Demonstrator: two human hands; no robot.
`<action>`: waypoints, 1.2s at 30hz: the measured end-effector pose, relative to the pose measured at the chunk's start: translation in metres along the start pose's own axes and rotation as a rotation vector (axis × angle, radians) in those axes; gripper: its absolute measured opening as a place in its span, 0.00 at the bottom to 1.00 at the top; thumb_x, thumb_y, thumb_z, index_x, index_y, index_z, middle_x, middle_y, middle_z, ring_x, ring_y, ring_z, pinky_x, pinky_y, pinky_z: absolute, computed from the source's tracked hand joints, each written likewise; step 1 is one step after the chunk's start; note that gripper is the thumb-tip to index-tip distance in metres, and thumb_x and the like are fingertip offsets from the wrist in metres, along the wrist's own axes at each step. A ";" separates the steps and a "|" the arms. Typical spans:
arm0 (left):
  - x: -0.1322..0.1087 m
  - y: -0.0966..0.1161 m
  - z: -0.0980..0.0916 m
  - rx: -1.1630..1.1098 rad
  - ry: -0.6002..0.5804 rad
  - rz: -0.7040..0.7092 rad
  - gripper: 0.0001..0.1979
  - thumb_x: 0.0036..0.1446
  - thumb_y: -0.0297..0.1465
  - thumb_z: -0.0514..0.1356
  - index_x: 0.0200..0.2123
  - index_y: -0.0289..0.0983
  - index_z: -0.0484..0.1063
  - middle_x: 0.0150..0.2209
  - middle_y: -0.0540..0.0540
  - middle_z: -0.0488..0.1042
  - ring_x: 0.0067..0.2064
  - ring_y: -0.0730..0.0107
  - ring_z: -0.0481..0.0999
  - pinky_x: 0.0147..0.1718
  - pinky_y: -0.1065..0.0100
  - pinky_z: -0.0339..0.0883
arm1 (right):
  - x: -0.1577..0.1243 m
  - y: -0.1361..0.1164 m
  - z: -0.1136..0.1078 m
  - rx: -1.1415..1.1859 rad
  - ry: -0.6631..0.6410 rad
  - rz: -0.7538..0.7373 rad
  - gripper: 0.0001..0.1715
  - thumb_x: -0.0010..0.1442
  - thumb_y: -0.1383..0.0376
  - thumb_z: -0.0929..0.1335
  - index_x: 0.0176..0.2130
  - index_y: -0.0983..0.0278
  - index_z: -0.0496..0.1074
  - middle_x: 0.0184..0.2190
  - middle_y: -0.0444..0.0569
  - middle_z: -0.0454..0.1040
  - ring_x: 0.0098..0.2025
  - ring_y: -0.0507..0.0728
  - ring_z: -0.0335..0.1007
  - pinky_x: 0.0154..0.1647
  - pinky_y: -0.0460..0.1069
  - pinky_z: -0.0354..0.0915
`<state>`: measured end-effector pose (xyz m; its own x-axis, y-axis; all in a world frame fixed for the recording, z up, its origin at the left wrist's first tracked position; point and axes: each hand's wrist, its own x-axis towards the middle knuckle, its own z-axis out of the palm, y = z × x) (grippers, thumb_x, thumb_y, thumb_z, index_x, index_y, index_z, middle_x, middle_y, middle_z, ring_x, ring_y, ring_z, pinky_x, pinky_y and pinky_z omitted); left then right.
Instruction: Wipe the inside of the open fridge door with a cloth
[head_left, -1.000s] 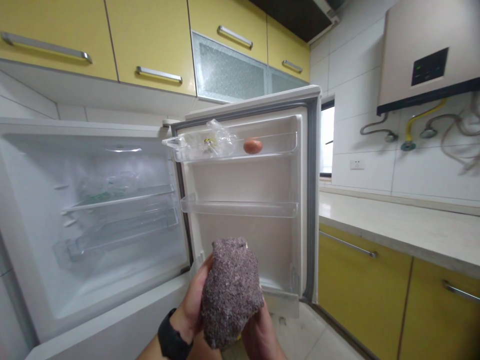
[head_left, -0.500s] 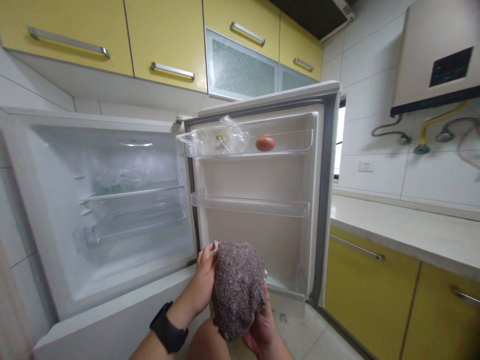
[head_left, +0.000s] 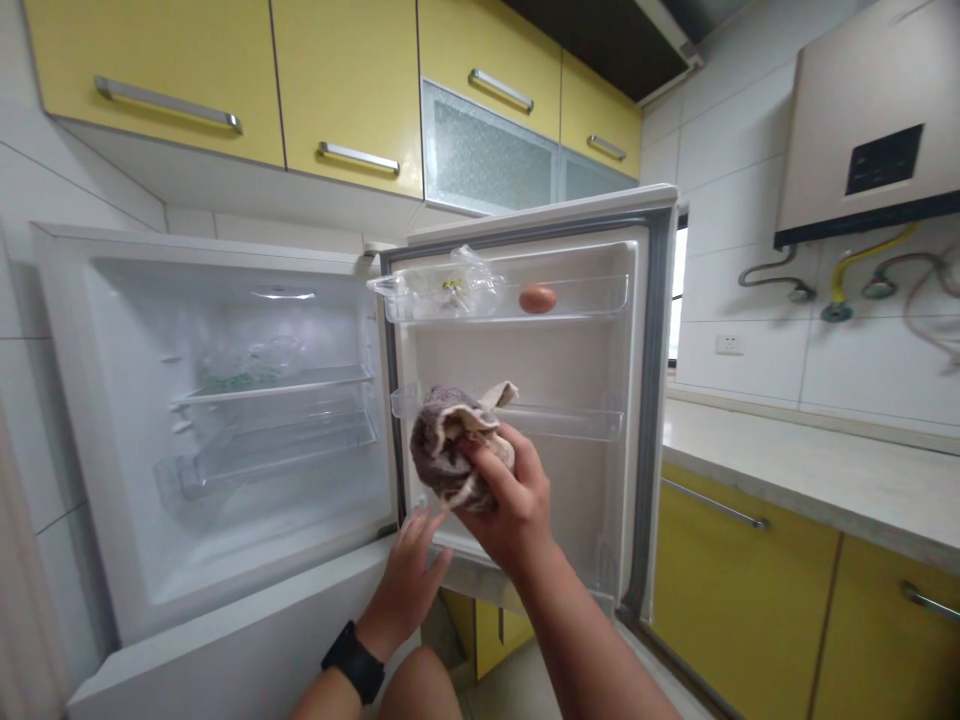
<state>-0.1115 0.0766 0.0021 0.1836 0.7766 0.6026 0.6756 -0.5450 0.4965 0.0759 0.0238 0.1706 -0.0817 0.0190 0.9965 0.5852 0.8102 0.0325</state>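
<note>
A bunched purple-grey cleaning cloth (head_left: 439, 455) with a pale edge is gripped in my right hand (head_left: 517, 500), held up in front of the middle door shelf (head_left: 570, 420). My left hand (head_left: 411, 570), with a black watch on the wrist, is just below and left of the cloth, fingers stretched out and holding nothing. Behind both hands the refrigerator door (head_left: 517, 350) stands wide open. On its top shelf sit a clear plastic bag (head_left: 457, 285) and a brown egg (head_left: 538, 298).
To the left is the lit refrigerator compartment (head_left: 262, 540), with a bag of something green (head_left: 251, 365) on its glass shelf. Yellow cabinets (head_left: 345, 80) hang above. A pale countertop (head_left: 787, 455) runs along the right, under a water heater (head_left: 862, 130) with pipes.
The cloth went from being spread between both hands to being crumpled in my right hand, which rose toward the middle door shelf. My left hand let go of it.
</note>
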 end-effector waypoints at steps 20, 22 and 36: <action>-0.022 -0.007 0.014 0.391 -0.168 0.034 0.28 0.61 0.26 0.56 0.64 0.43 0.71 0.61 0.40 0.74 0.67 0.52 0.70 0.74 0.41 0.54 | 0.024 0.087 -0.153 -0.688 0.184 0.178 0.29 0.55 0.58 0.77 0.55 0.59 0.75 0.55 0.58 0.75 0.56 0.68 0.73 0.54 0.62 0.73; -0.023 -0.013 0.017 0.409 -0.180 0.038 0.30 0.59 0.26 0.57 0.65 0.44 0.69 0.63 0.41 0.73 0.69 0.50 0.68 0.75 0.40 0.54 | 0.035 0.108 -0.161 -0.590 0.313 0.226 0.31 0.55 0.58 0.77 0.56 0.60 0.75 0.52 0.57 0.75 0.56 0.68 0.73 0.58 0.64 0.71; -0.034 -0.045 0.020 0.419 -0.108 0.107 0.29 0.59 0.26 0.57 0.64 0.45 0.70 0.62 0.40 0.74 0.70 0.49 0.69 0.73 0.38 0.59 | 0.203 0.153 -0.152 -0.522 0.367 0.078 0.26 0.60 0.54 0.72 0.55 0.60 0.72 0.50 0.54 0.70 0.53 0.65 0.71 0.56 0.69 0.70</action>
<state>-0.1340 0.0807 -0.0536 0.3269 0.7636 0.5568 0.8758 -0.4661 0.1251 0.2716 0.0626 0.3898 0.2044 -0.2101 0.9561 0.9015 0.4209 -0.1002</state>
